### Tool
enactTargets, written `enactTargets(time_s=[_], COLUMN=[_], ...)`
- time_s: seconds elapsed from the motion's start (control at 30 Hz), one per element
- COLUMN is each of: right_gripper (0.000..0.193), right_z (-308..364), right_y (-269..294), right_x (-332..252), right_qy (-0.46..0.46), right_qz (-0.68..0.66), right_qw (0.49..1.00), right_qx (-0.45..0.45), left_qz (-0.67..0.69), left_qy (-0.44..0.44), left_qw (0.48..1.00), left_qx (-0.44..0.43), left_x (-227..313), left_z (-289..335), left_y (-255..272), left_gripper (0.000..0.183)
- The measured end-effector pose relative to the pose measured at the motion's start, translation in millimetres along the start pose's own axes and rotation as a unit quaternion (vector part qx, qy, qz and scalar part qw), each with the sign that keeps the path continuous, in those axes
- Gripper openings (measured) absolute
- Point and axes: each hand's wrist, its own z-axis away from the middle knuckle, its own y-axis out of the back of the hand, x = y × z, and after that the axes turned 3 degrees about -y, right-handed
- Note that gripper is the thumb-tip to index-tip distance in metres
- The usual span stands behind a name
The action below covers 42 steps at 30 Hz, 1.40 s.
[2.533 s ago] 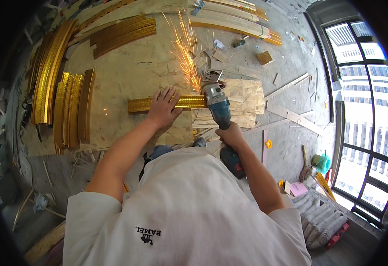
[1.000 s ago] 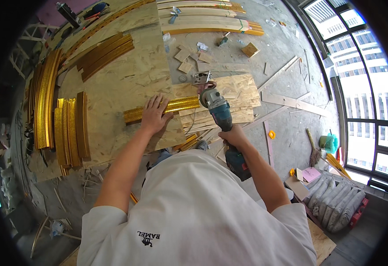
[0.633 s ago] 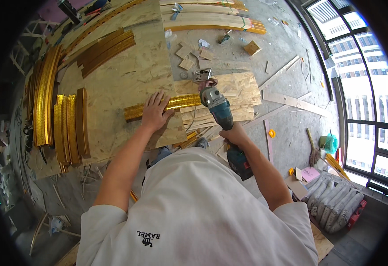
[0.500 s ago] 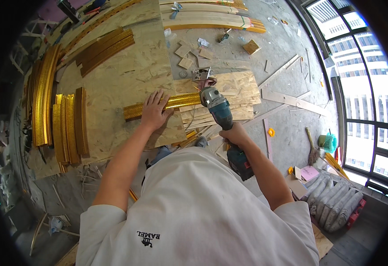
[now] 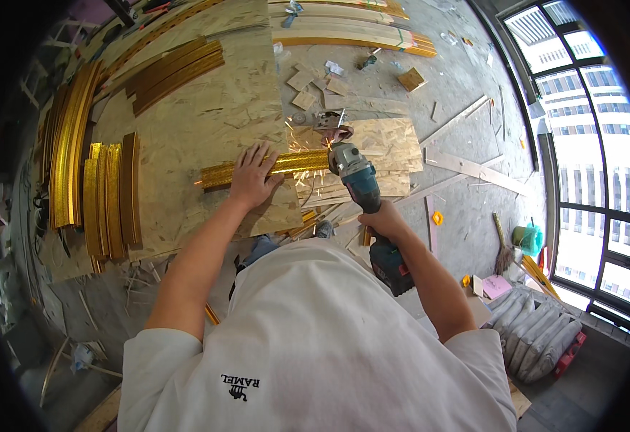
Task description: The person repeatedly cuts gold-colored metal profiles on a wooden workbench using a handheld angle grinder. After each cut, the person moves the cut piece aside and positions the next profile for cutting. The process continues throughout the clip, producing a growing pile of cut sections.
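A gold moulding strip (image 5: 297,163) lies across the wooden board table and the stacked boards at its right. My left hand (image 5: 252,176) is closed over the strip, fingers laid across it and thumb at its near edge. In my right hand (image 5: 385,219) is a teal and black cordless angle grinder (image 5: 359,180), gripped round the handle. Its head meets the strip's right end, and orange sparks spray there. The disc's contact with the strip is partly hidden by the grinder's head. Beyond the head stands a metal-based tool (image 5: 331,119) with a reddish part.
More gold mouldings (image 5: 102,201) are stacked at the table's left, with brown-gold ones (image 5: 178,75) farther back. Long pale strips (image 5: 351,32) lie beyond. Offcuts (image 5: 303,99) litter the concrete floor. At right are a broom (image 5: 503,252), a teal bucket (image 5: 527,239) and grey bundles (image 5: 534,324).
Bright sparks now fly at the strip's right end, and a few glow near its left end. My view has shifted slightly; both hands keep nearly the same places.
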Motion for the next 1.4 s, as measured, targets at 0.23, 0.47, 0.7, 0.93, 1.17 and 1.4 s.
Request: enactTargets(time_s=[0.23,0.47,0.7,0.93,1.17,1.4], right_gripper=[0.021,0.022,0.023,0.023,0.026,0.029], right_z=[1,3,6,8,12,8], right_y=[-2,-4,-5,-8,-11,-15], right_x=[1,-4,-7,-8,-16,-14], right_qy=[0.019,-0.008,-0.008,0.002,0.001,0.003], right_qz=[-0.006,0.010,0.015,0.031,0.049,0.047], right_qw=[1.000,1.000,1.000,1.000,0.999,0.999], right_qx=[-0.003,-0.005,-0.010,-0.002,-0.008,-0.003], left_qz=[0.011,-0.002,0.002,-0.016,-0.005,-0.003], left_qy=[-0.004,-0.003,-0.005,-0.003,-0.005,0.001], left_qw=[1.000,1.000,1.000,1.000,1.000,1.000], left_qx=[0.000,-0.011,-0.006,-0.023,-0.003,-0.005], left_x=[2,0,0,0,1,2], left_z=[0,-1,0,-1,0,0], left_y=[2,0,0,2,2,2], left_gripper=[0.061,0.064,0.062,0.064,0.062,0.062])
